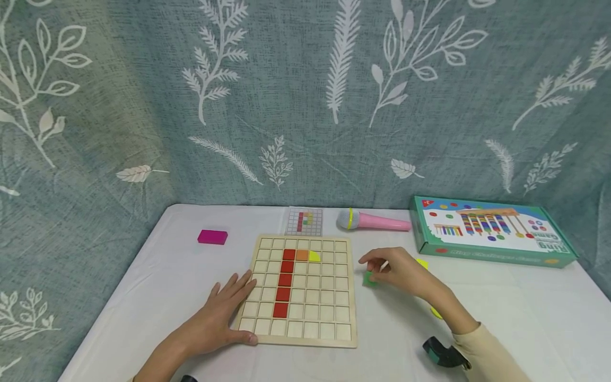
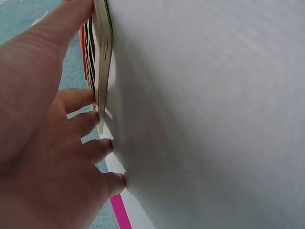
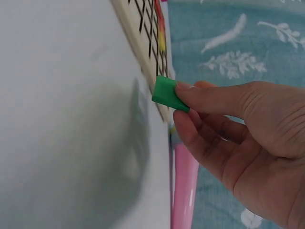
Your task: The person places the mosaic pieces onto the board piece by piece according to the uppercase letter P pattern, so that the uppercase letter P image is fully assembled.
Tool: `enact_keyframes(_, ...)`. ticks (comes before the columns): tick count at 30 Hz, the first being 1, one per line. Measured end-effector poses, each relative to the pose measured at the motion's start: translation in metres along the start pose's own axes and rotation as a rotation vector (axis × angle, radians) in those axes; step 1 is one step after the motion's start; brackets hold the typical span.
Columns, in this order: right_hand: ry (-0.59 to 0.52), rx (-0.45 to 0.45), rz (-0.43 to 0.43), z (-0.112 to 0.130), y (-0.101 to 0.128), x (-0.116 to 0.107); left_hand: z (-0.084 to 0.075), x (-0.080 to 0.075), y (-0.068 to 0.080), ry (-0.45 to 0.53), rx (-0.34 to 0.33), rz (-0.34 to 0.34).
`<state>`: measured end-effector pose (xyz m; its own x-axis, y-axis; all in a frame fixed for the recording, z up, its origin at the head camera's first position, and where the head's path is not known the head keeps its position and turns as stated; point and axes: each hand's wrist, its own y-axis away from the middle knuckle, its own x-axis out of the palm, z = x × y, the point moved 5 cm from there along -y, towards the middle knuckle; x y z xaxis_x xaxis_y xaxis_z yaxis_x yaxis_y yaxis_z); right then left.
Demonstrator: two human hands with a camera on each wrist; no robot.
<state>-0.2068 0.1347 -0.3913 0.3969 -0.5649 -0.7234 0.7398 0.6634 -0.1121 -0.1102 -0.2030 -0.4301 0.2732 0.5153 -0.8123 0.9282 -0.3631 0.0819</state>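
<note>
A wooden grid board [image 1: 329, 340] lies mid-table with a column of several red square tiles [image 1: 284, 280]. To the right of the top red tile sit an orange tile [image 1: 302, 255] and a yellow tile [image 1: 314, 257] with a rounded corner. My left hand [image 1: 217, 315] rests at the board's left edge, fingers spread and thumb on its lower-left corner. Right of the board, my right hand [image 1: 400, 270] pinches a small green tile [image 3: 164, 91] between thumb and fingers, above the table.
Behind the board lies a pattern card [image 1: 304, 222]. A pink toy microphone [image 1: 382, 222] and a green game box [image 1: 496, 231] stand at the back right. A magenta block [image 1: 212, 237] is at the left. Yellow pieces [image 1: 436, 312] show partly behind my right arm.
</note>
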Motion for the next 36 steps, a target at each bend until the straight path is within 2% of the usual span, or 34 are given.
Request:
enact_keyframes(14, -0.042, -0.072, 0.037, 0.023, -0.038, 0.032, -0.001, -0.002, 0.000, -0.009, -0.009, 0.003)
enact_keyframes(25, -0.060, -0.080, 0.108, 0.047, -0.061, 0.062, 0.000, -0.003, 0.000, 0.002, -0.017, 0.003)
enact_keyframes(36, -0.023, -0.096, 0.089, 0.063, -0.076, 0.076, -0.001, -0.003, -0.001, -0.005, -0.018, 0.008)
